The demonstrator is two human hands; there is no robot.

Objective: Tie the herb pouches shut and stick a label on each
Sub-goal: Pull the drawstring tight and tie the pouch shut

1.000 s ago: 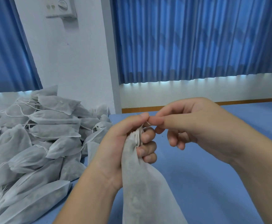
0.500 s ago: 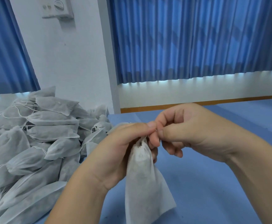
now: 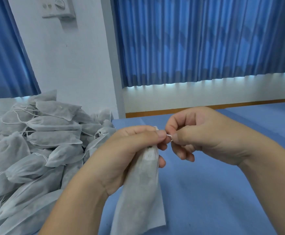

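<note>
The left hand (image 3: 129,155) is curled round the gathered neck of a white non-woven pouch (image 3: 140,197), its thumb lying across the top and the fingers wrapped round the far side, so that the pouch hangs upright from the grip, above the blue worktop (image 3: 223,192); the lower end runs out of the bottom of the view, so whether it touches the worktop cannot be told. The right hand (image 3: 201,138) sits just beside it at the same height, thumb and forefinger pinching a short loop of thin white drawstring (image 3: 169,136) that comes out at the left thumb tip, with its other fingers curled in under the palm and holding nothing. The two hands nearly touch at the string. Dark filling shows faintly through the fabric below the neck. To the left a large heap of pouches (image 3: 36,150) of the same kind lies stacked on the worktop, many with loose white strings trailing. Behind are blue pleated curtains (image 3: 197,39) and a white wall (image 3: 70,65) with a switch box (image 3: 58,7) mounted high up
</note>
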